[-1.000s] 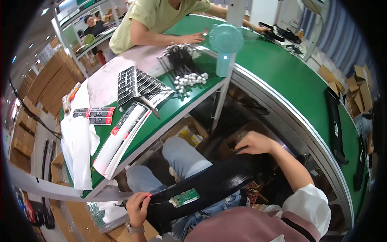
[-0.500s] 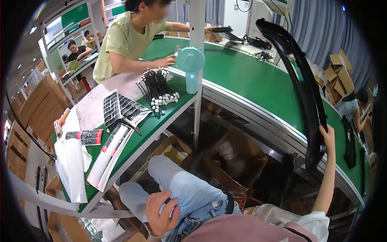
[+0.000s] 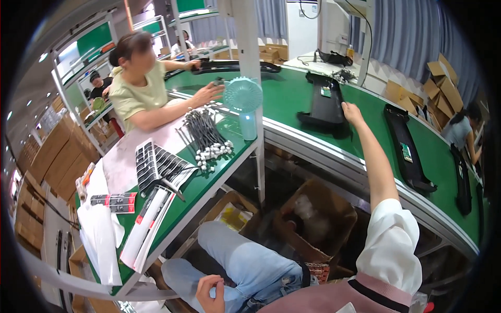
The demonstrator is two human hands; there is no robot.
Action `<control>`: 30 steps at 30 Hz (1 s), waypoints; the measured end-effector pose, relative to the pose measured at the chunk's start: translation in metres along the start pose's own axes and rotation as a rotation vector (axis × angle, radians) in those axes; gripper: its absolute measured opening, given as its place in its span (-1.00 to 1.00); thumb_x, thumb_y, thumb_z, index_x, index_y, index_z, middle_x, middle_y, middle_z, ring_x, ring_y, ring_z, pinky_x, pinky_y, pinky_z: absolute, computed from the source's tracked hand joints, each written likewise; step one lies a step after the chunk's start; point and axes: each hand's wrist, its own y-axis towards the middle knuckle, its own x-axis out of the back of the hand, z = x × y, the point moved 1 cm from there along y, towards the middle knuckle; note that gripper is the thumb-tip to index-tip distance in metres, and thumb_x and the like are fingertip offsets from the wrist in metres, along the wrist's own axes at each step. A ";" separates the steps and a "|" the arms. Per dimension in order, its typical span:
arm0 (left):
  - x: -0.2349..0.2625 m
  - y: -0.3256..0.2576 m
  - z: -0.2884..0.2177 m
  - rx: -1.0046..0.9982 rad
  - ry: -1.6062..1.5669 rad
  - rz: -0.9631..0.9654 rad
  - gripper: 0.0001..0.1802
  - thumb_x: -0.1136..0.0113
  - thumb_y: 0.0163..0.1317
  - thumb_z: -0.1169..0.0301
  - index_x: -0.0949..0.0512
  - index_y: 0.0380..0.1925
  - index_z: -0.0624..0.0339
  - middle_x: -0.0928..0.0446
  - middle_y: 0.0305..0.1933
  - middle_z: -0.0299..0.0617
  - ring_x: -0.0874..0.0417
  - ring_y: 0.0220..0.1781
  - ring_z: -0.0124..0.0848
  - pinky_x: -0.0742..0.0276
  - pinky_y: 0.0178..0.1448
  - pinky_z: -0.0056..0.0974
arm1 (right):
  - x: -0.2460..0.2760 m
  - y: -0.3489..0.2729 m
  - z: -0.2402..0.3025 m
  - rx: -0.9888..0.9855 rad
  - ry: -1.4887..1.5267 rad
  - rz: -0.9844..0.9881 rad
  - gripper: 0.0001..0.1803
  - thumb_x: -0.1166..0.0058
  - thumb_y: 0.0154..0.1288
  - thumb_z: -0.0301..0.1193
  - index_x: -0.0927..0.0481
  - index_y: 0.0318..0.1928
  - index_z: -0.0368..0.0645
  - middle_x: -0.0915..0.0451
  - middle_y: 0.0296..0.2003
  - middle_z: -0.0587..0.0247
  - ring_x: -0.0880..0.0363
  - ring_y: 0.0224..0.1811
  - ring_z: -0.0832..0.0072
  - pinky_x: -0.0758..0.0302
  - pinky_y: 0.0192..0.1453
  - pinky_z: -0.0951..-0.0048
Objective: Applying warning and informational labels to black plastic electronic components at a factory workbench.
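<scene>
My right hand point(image 3: 353, 113) is stretched out over the green conveyor belt point(image 3: 360, 143), with its fingers closed on the right edge of a black plastic housing point(image 3: 324, 107). That housing carries a small green circuit board point(image 3: 326, 92) near its far end. Low over my lap, my left hand point(image 3: 211, 293) is held with its fingers curled in and nothing visible in them. Further right on the belt lies a long black housing point(image 3: 404, 138) with another circuit board point(image 3: 406, 152) in it. Beyond it is one more black housing point(image 3: 461, 175).
A turquoise fan point(image 3: 243, 96) stands at the side table's corner by a white post point(image 3: 255, 156). The table bears bundled black cables point(image 3: 206, 130), label sheets point(image 3: 117, 202) and rolled paper point(image 3: 143, 227). Across it, a co-worker point(image 3: 138, 86) touches a black part point(image 3: 235, 67). Below sits an open carton point(image 3: 308, 235).
The long black housing I held up now lies on the belt. My right hand has moved left and far, onto another housing. My left hand has curled tighter. The co-worker has shifted left.
</scene>
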 end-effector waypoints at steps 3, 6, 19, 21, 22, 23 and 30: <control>0.001 -0.006 0.014 0.161 -0.096 0.040 -0.91 -0.18 0.30 0.56 -0.61 -0.22 0.29 -0.57 -0.25 -0.19 -0.59 -0.22 -0.44 -0.48 -0.18 -0.40 | 0.043 -0.034 0.023 -0.057 -0.409 -0.151 -0.51 -0.04 0.38 -0.01 -0.52 0.09 -0.13 -0.58 0.06 0.04 -0.58 0.12 0.10 -0.58 0.05 -0.06; -0.011 0.012 0.010 0.198 -0.087 0.124 -0.94 -0.17 0.31 0.55 -0.58 -0.28 0.33 -0.57 -0.27 -0.18 -0.60 -0.20 -0.44 -0.50 -0.16 -0.40 | 0.098 -0.056 -0.083 -0.211 -0.889 -0.275 -0.69 -0.09 0.31 -0.26 -0.61 -0.06 -0.20 -0.63 -0.09 0.08 -0.65 -0.01 0.20 -0.64 -0.12 -0.04; -0.037 0.038 0.025 0.024 -0.030 0.238 -0.93 -0.20 0.15 0.64 -0.62 -0.37 0.30 -0.61 -0.35 -0.16 -0.64 -0.39 -0.46 -0.51 -0.32 -0.42 | 0.171 -0.145 -0.073 -0.258 -0.437 -0.158 -0.71 -0.28 0.14 -0.28 -0.61 -0.38 -0.31 -0.66 -0.28 -0.19 -0.66 -0.13 -0.10 -0.58 -0.04 0.02; -0.047 0.038 0.024 -0.020 -0.056 0.214 -0.94 -0.20 0.16 0.64 -0.62 -0.38 0.29 -0.62 -0.35 -0.16 -0.64 -0.36 -0.43 -0.52 -0.26 -0.38 | 0.204 -0.161 -0.042 -0.061 -0.311 -0.376 -0.63 -0.23 0.20 -0.22 -0.58 -0.50 -0.33 -0.62 -0.42 -0.19 -0.66 -0.25 -0.07 -0.54 -0.17 0.02; -0.054 0.037 0.024 -0.063 -0.080 0.193 -0.94 -0.20 0.16 0.63 -0.62 -0.39 0.29 -0.62 -0.35 -0.15 -0.65 -0.32 -0.40 -0.53 -0.20 -0.34 | 0.223 -0.171 -0.026 0.017 -0.237 -0.443 -0.57 -0.18 0.26 -0.18 -0.54 -0.54 -0.33 -0.56 -0.54 -0.14 -0.60 -0.43 -0.06 -0.42 -0.33 0.04; -0.064 0.035 0.025 0.046 -0.210 0.260 -0.86 -0.26 0.14 0.60 -0.62 -0.27 0.29 -0.65 -0.25 -0.11 -0.66 -0.19 -0.32 -0.55 -0.04 -0.28 | 0.244 -0.187 0.004 0.066 -0.136 -0.494 -0.55 -0.16 0.31 -0.17 -0.51 -0.53 -0.33 -0.50 -0.62 -0.06 -0.48 -0.58 0.05 -0.31 -0.43 0.12; -0.123 0.045 -0.109 -0.568 -0.369 0.462 0.02 -0.51 -0.07 0.24 -0.19 0.38 0.27 -0.09 0.47 0.24 -0.21 0.47 0.18 -0.21 0.47 0.03 | 0.253 -0.337 0.211 0.019 0.846 -0.591 -0.70 -0.13 0.45 -0.32 -0.60 -0.05 -0.37 -0.59 -0.26 0.42 -0.42 -0.27 0.72 -0.35 -0.16 0.66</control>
